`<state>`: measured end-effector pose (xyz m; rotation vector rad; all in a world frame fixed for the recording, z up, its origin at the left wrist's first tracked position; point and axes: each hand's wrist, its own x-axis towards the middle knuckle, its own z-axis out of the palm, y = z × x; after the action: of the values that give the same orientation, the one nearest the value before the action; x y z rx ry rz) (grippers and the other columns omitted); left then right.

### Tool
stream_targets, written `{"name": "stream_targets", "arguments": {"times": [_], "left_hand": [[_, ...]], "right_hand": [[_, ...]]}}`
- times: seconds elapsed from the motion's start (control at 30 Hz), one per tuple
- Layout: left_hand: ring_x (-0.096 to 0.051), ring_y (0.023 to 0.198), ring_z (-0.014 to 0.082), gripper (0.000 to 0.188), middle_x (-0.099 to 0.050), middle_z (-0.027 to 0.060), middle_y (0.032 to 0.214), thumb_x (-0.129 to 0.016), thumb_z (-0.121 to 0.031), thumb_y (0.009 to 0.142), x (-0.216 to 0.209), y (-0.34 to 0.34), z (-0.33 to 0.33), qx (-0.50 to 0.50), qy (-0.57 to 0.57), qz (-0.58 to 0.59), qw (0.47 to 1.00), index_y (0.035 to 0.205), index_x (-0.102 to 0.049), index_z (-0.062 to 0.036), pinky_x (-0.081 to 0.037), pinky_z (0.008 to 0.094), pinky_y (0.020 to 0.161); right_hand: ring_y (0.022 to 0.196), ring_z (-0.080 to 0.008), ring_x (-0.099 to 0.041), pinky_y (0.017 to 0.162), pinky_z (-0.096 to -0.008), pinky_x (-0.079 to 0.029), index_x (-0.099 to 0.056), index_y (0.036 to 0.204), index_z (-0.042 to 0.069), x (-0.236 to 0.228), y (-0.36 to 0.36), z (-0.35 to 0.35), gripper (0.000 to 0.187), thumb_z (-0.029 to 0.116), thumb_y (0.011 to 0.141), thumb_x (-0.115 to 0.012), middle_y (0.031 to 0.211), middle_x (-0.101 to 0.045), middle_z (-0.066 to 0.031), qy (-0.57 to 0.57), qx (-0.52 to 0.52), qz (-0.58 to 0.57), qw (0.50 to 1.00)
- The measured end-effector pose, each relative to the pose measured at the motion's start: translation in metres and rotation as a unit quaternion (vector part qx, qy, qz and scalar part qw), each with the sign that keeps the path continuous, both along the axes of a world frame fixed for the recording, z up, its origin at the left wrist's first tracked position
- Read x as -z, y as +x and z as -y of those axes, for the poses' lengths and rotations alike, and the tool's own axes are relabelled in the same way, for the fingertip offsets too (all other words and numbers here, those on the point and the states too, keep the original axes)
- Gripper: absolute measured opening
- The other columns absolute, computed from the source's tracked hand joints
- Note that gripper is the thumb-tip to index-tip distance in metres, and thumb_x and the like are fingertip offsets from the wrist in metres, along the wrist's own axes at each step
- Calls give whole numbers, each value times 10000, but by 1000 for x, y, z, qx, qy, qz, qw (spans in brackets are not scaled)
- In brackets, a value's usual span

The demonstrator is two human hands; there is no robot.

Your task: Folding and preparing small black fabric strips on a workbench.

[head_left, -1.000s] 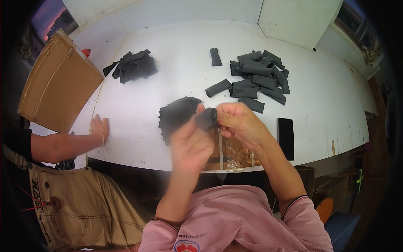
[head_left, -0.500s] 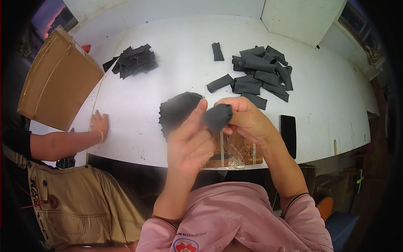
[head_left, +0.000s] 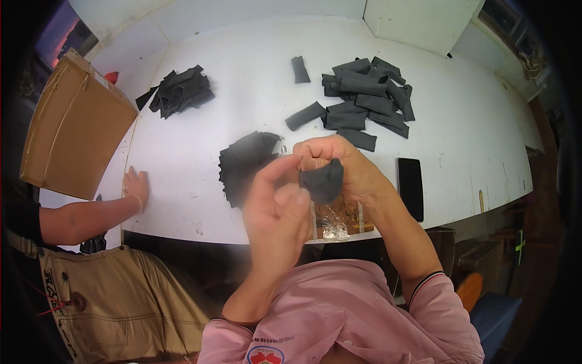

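Note:
In front of my chest, both hands hold a small dark grey fabric piece (head_left: 323,183), bent into a rounded, cupped shape. My right hand (head_left: 351,167) grips its upper and right side, with the fingers curled over behind it. My left hand (head_left: 277,206) is closed at its left edge, index finger and thumb against the cloth; its fingertips are partly blurred. Just beyond my left hand lies a stack of flat dark fabric pieces (head_left: 245,162) with jagged edges. Farther right is a heap of dark grey tube-like fabric pieces (head_left: 367,88), with a few lying apart.
Another dark fabric pile (head_left: 182,91) lies far left on the white table (head_left: 467,121), near a cardboard box (head_left: 76,124). A black phone (head_left: 410,189) sits right of my forearm. A brown taped board (head_left: 357,219) is below my hands. Another person's hand (head_left: 136,187) rests at left.
My right hand has turned and curled over the fabric piece, tipping it. My left index finger and thumb have drawn in to its edge. The view has shifted slightly.

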<state>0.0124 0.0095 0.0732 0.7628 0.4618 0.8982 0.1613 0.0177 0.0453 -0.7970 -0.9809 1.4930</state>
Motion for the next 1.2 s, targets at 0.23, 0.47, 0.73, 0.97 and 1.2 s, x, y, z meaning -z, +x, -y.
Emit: {"name": "stream_targets", "arguments": {"times": [0.23,0.47,0.73,0.97,1.2], "left_hand": [[-329,377,17,254,-537,64,734,-460,-47,841,35,-11,-15,28,-49,-6,998,1086,-419,2,-241,171,347],[-486,833,109,212,-513,80,960,-474,-81,856,26,-9,-34,-179,484,-260,816,1050,-516,-4,-393,208,735],[-525,786,168,60,-565,103,846,-555,44,737,24,-3,-30,-182,357,-111,910,794,-557,25,-415,254,703],[-500,748,139,44,-559,79,817,-536,70,739,40,-9,-31,-213,284,-90,931,740,-538,26,-403,242,680],[-500,743,119,45,-557,76,825,-574,-16,785,30,-3,-35,-210,354,-125,903,780,-540,12,-396,226,683]], "right_hand": [[537,-40,-418,482,-178,-328,-541,732,50,30,-14,8,187,206,835,-539,599,-474,34,4,66,41,997],[596,-91,-467,516,-221,-367,-543,770,22,10,-7,18,157,174,809,-554,665,-494,-5,30,190,245,950],[628,-207,-524,500,-302,-409,-543,709,43,-29,-13,26,293,308,666,-662,663,-482,-55,301,237,600,702],[600,-238,-524,493,-329,-406,-505,618,45,-6,-11,14,276,278,728,-603,593,-495,-71,297,196,590,725],[565,-247,-521,494,-338,-406,-500,602,49,-18,-12,23,302,305,731,-597,578,-493,-74,242,203,609,727]]}}
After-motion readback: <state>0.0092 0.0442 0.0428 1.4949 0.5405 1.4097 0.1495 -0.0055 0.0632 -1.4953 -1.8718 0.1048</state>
